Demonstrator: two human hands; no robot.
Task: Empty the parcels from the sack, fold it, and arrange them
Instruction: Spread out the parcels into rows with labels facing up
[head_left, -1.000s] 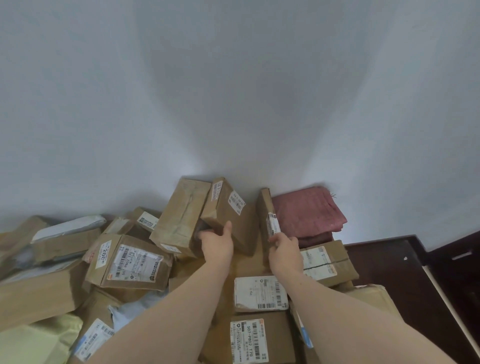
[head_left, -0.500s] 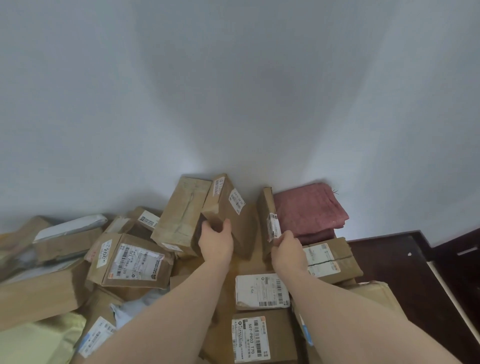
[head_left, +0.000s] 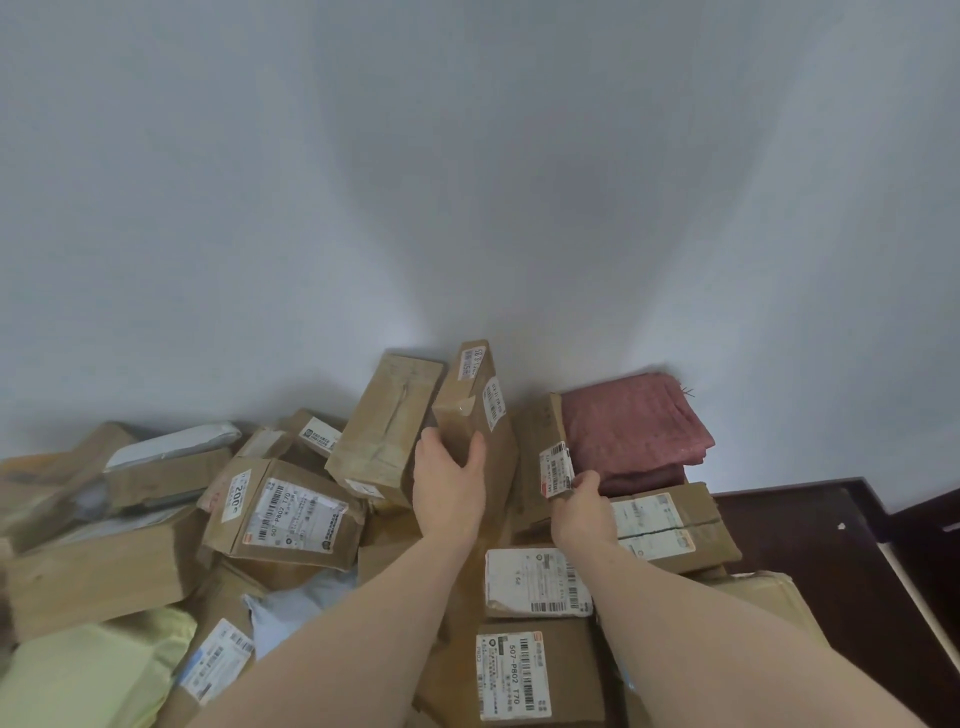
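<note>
A pile of brown cardboard parcels lies against the white wall. My left hand (head_left: 450, 486) grips the lower end of a tall brown parcel (head_left: 470, 402) with white labels, standing it nearly upright. My right hand (head_left: 583, 506) holds the near edge of a thin flat parcel (head_left: 540, 457) that stands on edge beside it, at its white barcode label. The folded pink sack (head_left: 634, 423) lies flat in the corner, just right of the thin parcel. A long brown box (head_left: 387, 428) leans just left of the tall parcel.
More labelled boxes (head_left: 291, 512) and grey and yellow mailer bags (head_left: 88, 675) spread over the left and near side. Two labelled parcels (head_left: 535, 582) lie between my forearms. Dark wooden floor (head_left: 831, 561) shows at the right, with a dark ledge beyond.
My left hand has tipped the tall parcel from a slant to nearly upright and lifted it. My right hand stays on the thin parcel's edge.
</note>
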